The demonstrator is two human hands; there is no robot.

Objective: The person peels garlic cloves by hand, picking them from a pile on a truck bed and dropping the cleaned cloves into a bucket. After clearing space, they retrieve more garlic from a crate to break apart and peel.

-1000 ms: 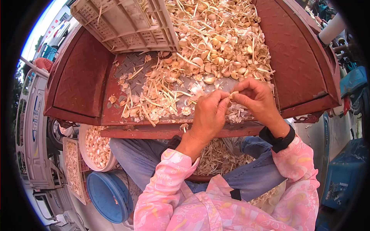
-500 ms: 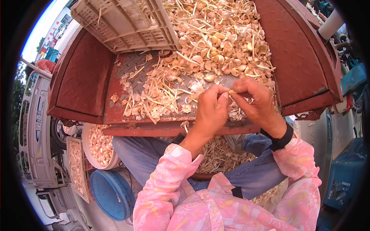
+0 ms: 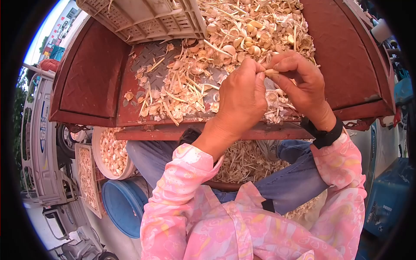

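Note:
A small yellowish garlic clove (image 3: 271,73) is pinched between both hands above the red metal cart bed. My right hand (image 3: 304,84) grips it between thumb and forefinger. My left hand (image 3: 243,92) is closed, its thumb and forefinger tips meeting the clove's left end. Exactly how much of the clove the left fingers cover is hidden. Just beyond the hands lies a heap of garlic cloves and papery skins (image 3: 242,34). Dry stems and skins (image 3: 180,97) are scattered on the bed to the left of my left hand.
A plastic crate (image 3: 151,21) stands tilted at the bed's back left. Red side walls (image 3: 346,60) bound the bed. To my left are a white bucket of cloves (image 3: 113,151), a shallow tray (image 3: 88,180) and a blue bucket (image 3: 123,208). Skins (image 3: 247,167) lie between my legs.
Both hands have moved up and slightly right in view, still pinching the clove, more of which now shows. The cart and crate sit higher in view.

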